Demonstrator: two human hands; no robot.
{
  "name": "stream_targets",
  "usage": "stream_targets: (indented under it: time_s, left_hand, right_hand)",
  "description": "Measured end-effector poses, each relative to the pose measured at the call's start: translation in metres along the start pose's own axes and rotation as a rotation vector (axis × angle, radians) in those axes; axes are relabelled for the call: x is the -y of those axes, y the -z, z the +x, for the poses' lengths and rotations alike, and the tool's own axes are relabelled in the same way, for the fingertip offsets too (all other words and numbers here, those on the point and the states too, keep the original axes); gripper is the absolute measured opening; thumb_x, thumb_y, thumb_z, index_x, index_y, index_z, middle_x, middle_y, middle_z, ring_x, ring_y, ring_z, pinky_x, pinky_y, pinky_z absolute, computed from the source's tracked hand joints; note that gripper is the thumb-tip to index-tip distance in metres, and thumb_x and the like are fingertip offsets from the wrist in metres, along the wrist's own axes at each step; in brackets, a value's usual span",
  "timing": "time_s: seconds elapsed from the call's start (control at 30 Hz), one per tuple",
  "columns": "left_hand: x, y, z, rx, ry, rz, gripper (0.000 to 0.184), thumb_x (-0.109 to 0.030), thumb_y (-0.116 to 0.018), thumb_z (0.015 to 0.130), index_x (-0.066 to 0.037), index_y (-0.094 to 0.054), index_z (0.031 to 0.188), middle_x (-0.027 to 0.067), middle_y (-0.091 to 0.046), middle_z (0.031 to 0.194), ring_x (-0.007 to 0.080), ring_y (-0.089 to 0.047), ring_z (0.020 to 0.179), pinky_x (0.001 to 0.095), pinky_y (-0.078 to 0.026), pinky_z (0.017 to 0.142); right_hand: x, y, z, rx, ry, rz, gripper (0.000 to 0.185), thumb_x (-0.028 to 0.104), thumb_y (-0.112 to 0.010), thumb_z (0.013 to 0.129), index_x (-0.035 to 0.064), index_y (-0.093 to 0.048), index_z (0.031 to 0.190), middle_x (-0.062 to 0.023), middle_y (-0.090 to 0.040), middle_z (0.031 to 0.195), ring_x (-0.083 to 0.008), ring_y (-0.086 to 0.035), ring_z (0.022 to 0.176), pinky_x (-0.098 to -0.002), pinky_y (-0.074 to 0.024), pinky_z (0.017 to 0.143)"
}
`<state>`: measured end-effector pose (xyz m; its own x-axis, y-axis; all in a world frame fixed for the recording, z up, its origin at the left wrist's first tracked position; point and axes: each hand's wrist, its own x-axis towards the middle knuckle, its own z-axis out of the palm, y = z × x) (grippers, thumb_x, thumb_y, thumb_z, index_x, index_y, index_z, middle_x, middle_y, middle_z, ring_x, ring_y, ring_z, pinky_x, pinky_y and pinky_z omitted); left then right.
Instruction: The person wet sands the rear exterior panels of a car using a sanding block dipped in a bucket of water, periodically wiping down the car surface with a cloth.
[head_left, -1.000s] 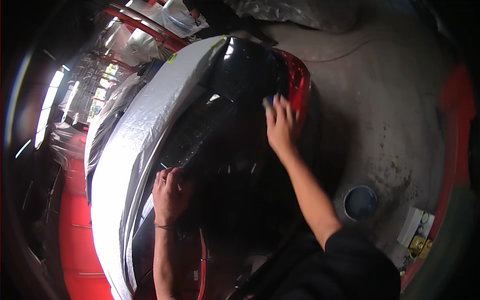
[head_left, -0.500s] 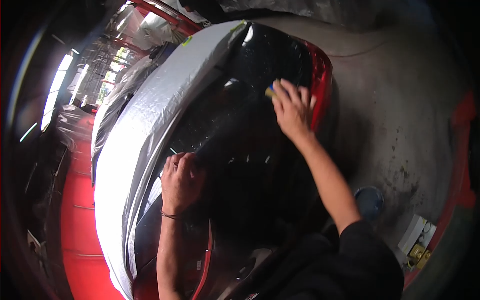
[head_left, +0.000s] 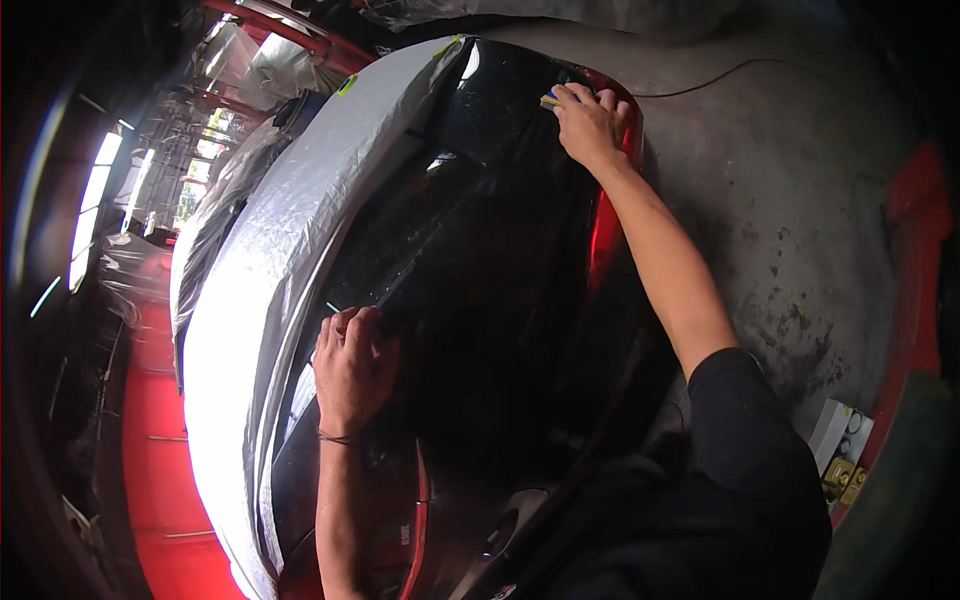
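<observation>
A glossy black car panel [head_left: 480, 230], wet-looking with pale specks and streaks, fills the middle of the head view. My right hand [head_left: 590, 125] is at its far end, close to a red edge [head_left: 607, 235], fingers wrapped around a small yellow-and-blue pad [head_left: 549, 100]. The pad's underside is hidden against the panel. On the near left part of the panel rests my left hand [head_left: 350, 370], its fingers curled; whatever lies under them is hidden. Silvery masking film [head_left: 270, 260] runs along the panel's left side, beside my left hand.
A red surface [head_left: 165, 430] lies left of the film, with clear plastic sheeting [head_left: 135, 265] above it. Stained concrete floor [head_left: 770, 200] stretches to the right, crossed by a thin hose [head_left: 720, 80]. At lower right stands a pale box [head_left: 838, 432] near yellow items [head_left: 843, 475].
My right hand has slid the pad farther away, along the panel toward its far end. My left hand has stayed at nearly the same spot. The view has shifted slightly.
</observation>
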<state>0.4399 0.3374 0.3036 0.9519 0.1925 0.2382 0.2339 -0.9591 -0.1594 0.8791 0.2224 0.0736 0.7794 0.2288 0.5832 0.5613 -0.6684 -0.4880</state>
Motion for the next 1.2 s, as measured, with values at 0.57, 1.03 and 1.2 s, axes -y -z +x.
stream_targets:
  time_s: [0.57,1.03,1.2]
  left_hand:
    - [-0.001,-0.002,0.003,-0.033,-0.02,-0.009,0.047,-0.013,-0.09,0.088,-0.005,-0.07,0.131,0.0172,-0.073,0.119,0.0397,-0.071,0.105,0.0509,-0.058,0.09]
    - [-0.001,-0.021,-0.019,-0.265,0.065,-0.06,0.04,0.004,-0.078,0.101,-0.006,-0.072,0.139,0.0154,-0.076,0.132,0.0304,-0.076,0.116,0.0421,-0.064,0.092]
    - [-0.205,-0.14,-0.06,-0.287,0.221,-0.923,0.041,-0.004,-0.075,0.104,-0.004,-0.065,0.143,0.0147,-0.072,0.131,0.0251,-0.071,0.119,0.0374,-0.063,0.093]
  right_hand:
    - [-0.027,-0.015,0.017,0.076,0.154,-0.006,0.042,0.03,-0.074,0.108,0.0316,-0.077,0.15,0.007,-0.069,0.158,-0.0303,-0.06,0.132,-0.0575,-0.0409,0.111]
    - [0.017,0.15,-0.246,-0.02,-0.109,0.611,0.04,0.016,-0.073,0.11,0.0068,-0.073,0.149,-0.0138,-0.073,0.149,-0.0377,-0.069,0.13,-0.0481,-0.0506,0.114]
    - [-0.129,0.187,-0.533,0.408,-0.838,0.564,0.042,0.03,-0.064,0.121,0.0041,-0.069,0.153,-0.0107,-0.076,0.134,-0.0184,-0.073,0.111,-0.0352,-0.0594,0.096]
